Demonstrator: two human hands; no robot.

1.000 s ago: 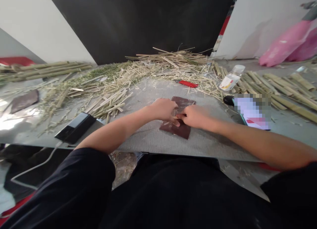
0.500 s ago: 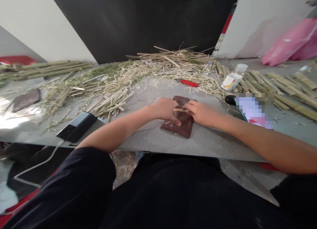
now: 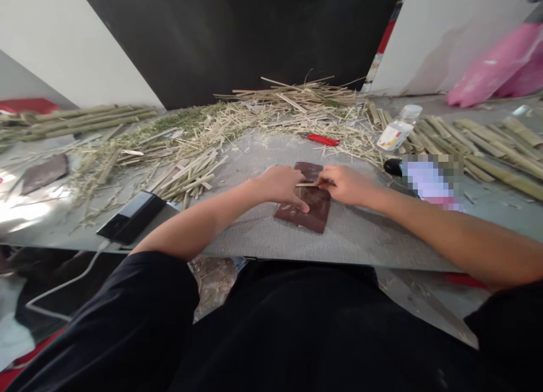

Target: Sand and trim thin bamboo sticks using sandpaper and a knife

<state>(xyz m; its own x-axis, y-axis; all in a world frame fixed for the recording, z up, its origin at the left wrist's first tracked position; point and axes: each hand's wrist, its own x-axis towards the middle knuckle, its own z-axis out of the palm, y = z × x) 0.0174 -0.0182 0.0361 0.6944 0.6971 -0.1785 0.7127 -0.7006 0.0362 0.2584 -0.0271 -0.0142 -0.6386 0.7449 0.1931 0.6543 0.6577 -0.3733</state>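
Note:
On the table in front of me lies a dark brown sheet that looks like sandpaper [image 3: 311, 216]. Across its upper part runs a thin bamboo strip [image 3: 306, 185]. My right hand [image 3: 345, 184] pinches the strip's right end between thumb and fingertips. From the left, my left hand [image 3: 285, 185] rests on the sheet with its thumb spread away from the fingers. Its fingertips touch the strip's left end, which they partly hide. Beyond the sheet lies a red utility knife [image 3: 323, 140].
A heap of bamboo shavings and strips [image 3: 271, 115] spreads along the back. To the right are a plastic bottle [image 3: 399, 129], split bamboo pieces [image 3: 487, 149] and a phone with a blurred screen [image 3: 430, 180]. At left sits a black device [image 3: 131, 216] with a white cable [image 3: 87, 267].
My right hand's fingers have drawn together into a pinch on the strip, and the hand has shifted slightly. My left hand stays nearly in place on the sheet.

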